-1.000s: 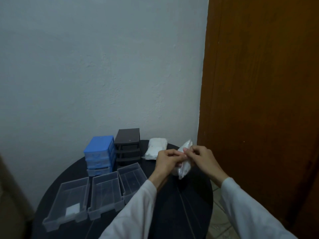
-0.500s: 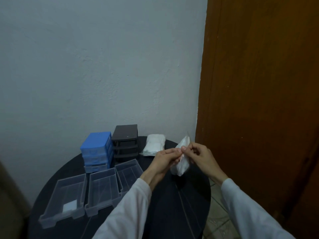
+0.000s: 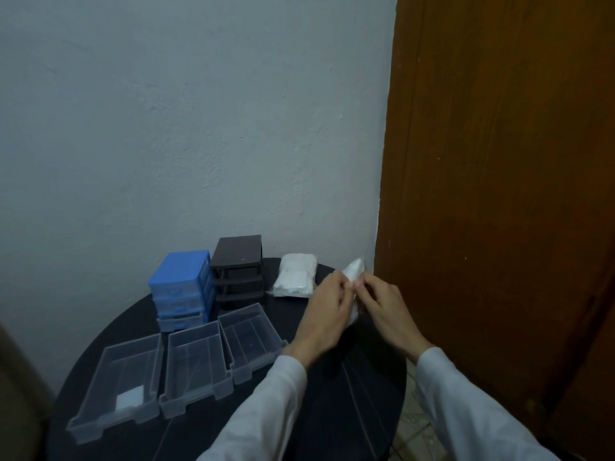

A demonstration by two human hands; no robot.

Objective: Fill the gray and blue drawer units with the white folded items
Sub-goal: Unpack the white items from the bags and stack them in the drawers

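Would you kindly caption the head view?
Both hands pinch a white packet above three clear drawers.

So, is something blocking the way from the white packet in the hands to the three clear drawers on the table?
Nothing visible does. Both hands hold the white packet above the table. The three clear drawers lie open-topped to the left, with bare tabletop between; only the leftmost holds a white piece.

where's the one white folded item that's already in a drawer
In the head view it lies at the near end of the leftmost clear drawer, a white folded item at the table's front left.
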